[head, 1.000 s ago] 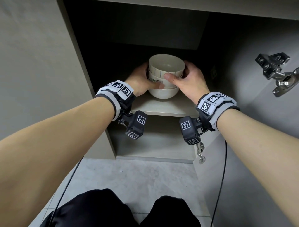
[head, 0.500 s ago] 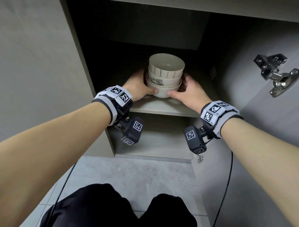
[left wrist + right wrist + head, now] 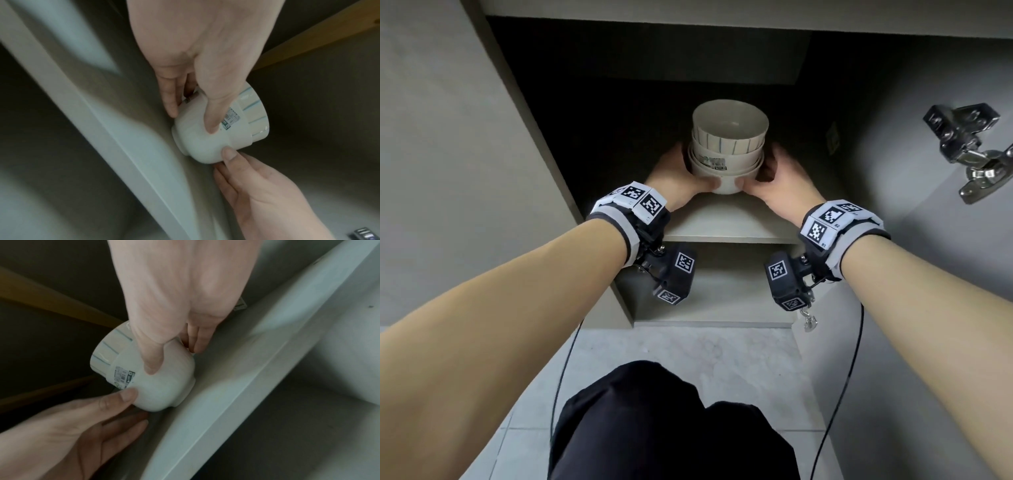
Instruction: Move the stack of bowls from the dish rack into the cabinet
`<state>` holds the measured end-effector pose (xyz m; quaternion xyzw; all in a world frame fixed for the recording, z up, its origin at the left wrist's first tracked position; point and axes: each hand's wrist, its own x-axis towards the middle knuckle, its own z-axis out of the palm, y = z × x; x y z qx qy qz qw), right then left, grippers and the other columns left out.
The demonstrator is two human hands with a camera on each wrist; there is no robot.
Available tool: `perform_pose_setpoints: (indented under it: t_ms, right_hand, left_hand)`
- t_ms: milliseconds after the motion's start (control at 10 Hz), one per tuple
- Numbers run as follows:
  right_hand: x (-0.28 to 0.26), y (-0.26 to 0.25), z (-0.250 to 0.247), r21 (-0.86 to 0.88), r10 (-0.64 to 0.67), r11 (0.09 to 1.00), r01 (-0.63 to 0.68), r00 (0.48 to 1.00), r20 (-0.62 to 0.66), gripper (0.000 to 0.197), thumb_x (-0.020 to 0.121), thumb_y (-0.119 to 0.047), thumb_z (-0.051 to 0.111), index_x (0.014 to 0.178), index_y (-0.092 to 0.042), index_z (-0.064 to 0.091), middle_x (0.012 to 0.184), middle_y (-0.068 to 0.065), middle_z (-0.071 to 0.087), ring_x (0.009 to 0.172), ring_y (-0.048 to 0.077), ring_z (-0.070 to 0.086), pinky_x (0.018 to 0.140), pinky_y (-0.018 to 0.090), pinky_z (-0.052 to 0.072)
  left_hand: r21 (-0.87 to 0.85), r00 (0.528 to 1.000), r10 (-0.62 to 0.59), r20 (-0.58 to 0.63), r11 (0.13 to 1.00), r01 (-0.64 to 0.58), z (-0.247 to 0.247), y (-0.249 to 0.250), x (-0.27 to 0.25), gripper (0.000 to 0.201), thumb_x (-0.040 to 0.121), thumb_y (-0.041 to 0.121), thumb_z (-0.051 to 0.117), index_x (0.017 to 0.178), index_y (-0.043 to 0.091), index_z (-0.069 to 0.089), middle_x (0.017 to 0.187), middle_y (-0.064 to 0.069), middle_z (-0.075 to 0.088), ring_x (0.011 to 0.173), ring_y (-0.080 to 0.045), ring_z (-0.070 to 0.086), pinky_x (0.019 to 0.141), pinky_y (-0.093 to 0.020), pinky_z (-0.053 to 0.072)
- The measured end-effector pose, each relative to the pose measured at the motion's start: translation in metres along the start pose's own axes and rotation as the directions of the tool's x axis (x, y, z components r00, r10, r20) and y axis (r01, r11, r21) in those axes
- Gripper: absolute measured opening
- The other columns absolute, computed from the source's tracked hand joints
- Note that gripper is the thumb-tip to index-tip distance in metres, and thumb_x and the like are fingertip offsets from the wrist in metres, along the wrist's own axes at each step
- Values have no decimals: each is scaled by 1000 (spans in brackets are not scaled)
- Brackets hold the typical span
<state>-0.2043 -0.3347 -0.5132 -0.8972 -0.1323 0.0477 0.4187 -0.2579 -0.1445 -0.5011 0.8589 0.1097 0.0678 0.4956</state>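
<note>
A stack of white bowls [image 3: 727, 150], the top one with thin blue stripes, stands upright on the middle shelf [image 3: 722, 222] of the open cabinet. My left hand [image 3: 681, 180] cups the bottom bowl from the left and my right hand [image 3: 779, 181] cups it from the right. Both thumbs press on the front of the bottom bowl. In the left wrist view the left thumb lies on the bowl stack [image 3: 197, 142] beside its label, fingers behind it. In the right wrist view the foot of the bowl stack [image 3: 164, 386] touches the shelf.
The cabinet door stands open on the right with a metal hinge [image 3: 969, 147]. A lower compartment [image 3: 709, 294] lies under the shelf. The grey side panel [image 3: 448, 137] bounds the left. My knees in black trousers [image 3: 671, 428] are above the tiled floor [image 3: 688, 349].
The stack has come down onto the shelf, slightly deeper into the cabinet. Both hands have slid from the upper bowls to the bottom bowl.
</note>
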Motion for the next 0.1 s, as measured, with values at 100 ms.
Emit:
perform_pose_setpoints:
  t_ms: [100]
  right_hand:
    - [-21, -8, -5, 15, 124, 992, -123, 992, -22, 94, 87, -45, 73, 161, -24, 19, 161, 3, 44, 144, 21, 47, 118, 41, 39]
  left_hand:
    - [-3, 994, -107, -25, 994, 107, 2, 1, -17, 94, 74, 33, 84, 151, 12, 35, 147, -5, 53, 132, -20, 53, 106, -31, 44]
